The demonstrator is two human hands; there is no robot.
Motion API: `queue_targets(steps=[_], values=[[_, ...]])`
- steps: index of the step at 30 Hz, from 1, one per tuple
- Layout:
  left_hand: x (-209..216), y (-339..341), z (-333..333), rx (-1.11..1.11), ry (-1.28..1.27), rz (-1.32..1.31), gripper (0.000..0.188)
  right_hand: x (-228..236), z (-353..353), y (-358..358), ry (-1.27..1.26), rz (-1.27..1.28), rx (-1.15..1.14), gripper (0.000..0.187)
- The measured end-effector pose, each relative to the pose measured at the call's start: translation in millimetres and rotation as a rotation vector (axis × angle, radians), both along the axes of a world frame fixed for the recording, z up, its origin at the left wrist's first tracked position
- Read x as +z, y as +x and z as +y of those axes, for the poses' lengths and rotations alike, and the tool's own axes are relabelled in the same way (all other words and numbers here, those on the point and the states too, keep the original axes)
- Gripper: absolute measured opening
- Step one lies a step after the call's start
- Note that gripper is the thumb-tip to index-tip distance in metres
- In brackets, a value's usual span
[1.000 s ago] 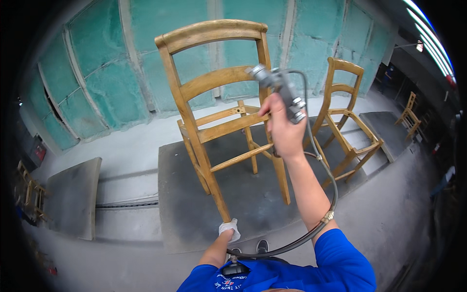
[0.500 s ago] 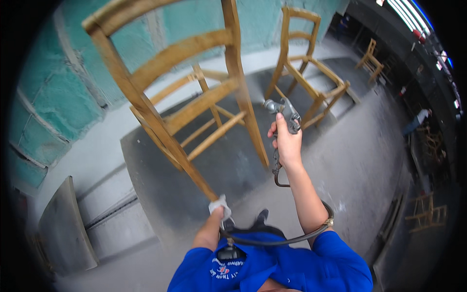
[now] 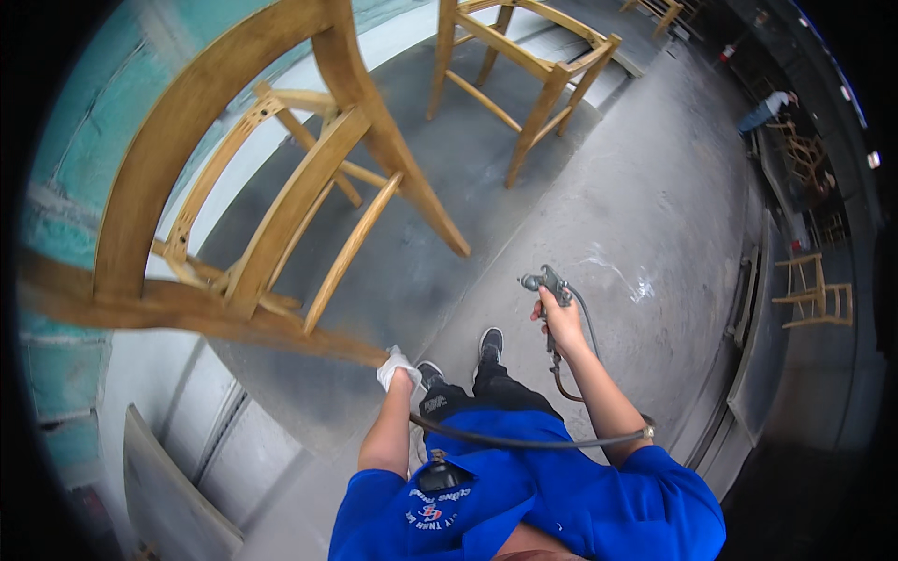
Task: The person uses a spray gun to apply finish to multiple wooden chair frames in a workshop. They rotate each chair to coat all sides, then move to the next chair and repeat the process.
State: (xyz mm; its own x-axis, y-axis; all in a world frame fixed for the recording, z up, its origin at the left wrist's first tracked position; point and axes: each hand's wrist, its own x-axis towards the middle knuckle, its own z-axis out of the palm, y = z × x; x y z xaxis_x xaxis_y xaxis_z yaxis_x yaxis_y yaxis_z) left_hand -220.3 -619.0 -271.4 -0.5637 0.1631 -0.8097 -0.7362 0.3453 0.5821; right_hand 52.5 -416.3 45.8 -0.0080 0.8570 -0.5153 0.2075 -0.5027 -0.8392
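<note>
My left hand [image 3: 397, 368] wears a white glove and grips the end of a leg of a bare wooden chair frame [image 3: 271, 187], which is lifted and tilted close to the camera. My right hand [image 3: 559, 320] holds a grey metal spray gun [image 3: 548, 285] low, off to the right of the chair and pointed away from it. A dark hose [image 3: 524, 439] runs from the gun across my blue shirt. My black shoes [image 3: 490, 342] stand on the grey floor below.
A second wooden chair frame [image 3: 524, 75] stands on a grey platform [image 3: 449, 178] ahead. Teal padded wall panels [image 3: 56, 168] are at the left. More chair frames [image 3: 816, 292] stand at the right edge, and another person [image 3: 769, 107] is far off at the upper right.
The chair has swung up and closer, tilted over by my left hand. My right hand has dropped the spray gun from the chair back down to waist level.
</note>
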Motion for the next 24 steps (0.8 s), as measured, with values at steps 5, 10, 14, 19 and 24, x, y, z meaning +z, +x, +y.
queue_targets(steps=[5, 10, 14, 19, 24], values=[[-10.6, -58.3, 12.5, 0.041, 0.007, 0.008, 0.053, 22.5, -6.2, 43.8, -0.018, 0.019, 0.037, 0.047], [20.1, -131.7, 19.5, -0.339, -0.177, -0.025, 0.049, 61.9, -11.5, 75.2, 0.021, 0.160, 0.033, 0.063], [46.8, -149.3, 15.8, -0.679, -0.333, -0.035, 0.033, 84.9, -10.3, 82.1, 0.095, 0.329, -0.016, 0.040], [129.5, -55.8, 3.3, -0.771, 0.068, -0.134, 0.041, 97.8, -3.8, 85.0, 0.234, 0.542, 0.082, 0.041], [231.3, 6.4, -14.1, -0.898, 0.112, -0.138, 0.048, 95.6, 15.8, 70.2, 0.315, 0.465, 0.105, 0.047]])
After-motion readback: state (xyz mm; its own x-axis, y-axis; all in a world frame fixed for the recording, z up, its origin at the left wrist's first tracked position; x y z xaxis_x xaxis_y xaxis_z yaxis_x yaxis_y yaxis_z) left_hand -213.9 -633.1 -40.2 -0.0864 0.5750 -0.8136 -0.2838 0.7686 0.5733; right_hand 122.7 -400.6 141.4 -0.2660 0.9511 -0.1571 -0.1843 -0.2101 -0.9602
